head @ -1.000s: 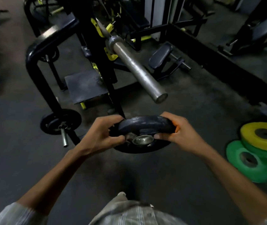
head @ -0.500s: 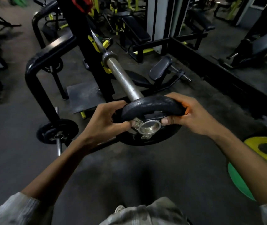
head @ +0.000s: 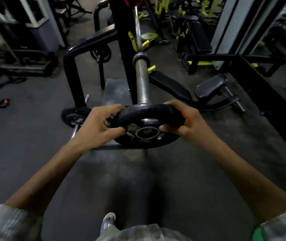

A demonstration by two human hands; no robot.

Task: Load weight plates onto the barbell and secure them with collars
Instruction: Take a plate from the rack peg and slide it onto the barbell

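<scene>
Both hands are clamped on one black weight plate [head: 147, 126] at the centre of the frame: the left hand [head: 97, 126] wraps its left rim with the thumb pressed onto the near face, and the right hand [head: 186, 121] wraps the right rim, fingers curled over the far side and thumb resting close to the metal-ringed centre hole [head: 147, 132]. The plate is held upright with its face turned toward the camera and its top edge tipped slightly away. Just behind it, the end of the barbell sleeve [head: 142, 82] disappears behind the plate's upper rim, so I cannot tell whether the sleeve has entered the hole. The sleeve runs up the frame to its collar stop [head: 140, 58] and the black rack upright [head: 124, 49] at upper centre. The plate looks like rigid, rubber-coated iron, small but dense, so it probably handles as a compact, heavy load that will not flex; the worn rim should give decent friction. Gripping opposite edges, as here, seems the right hold, because it keeps the hole clear and lets the plate be squared to the sleeve. A tilted plate would likely bind. At left, lower on the frame, another dark plate [head: 72, 115] sits on a storage peg. No clip for locking the plate is visible.
</scene>
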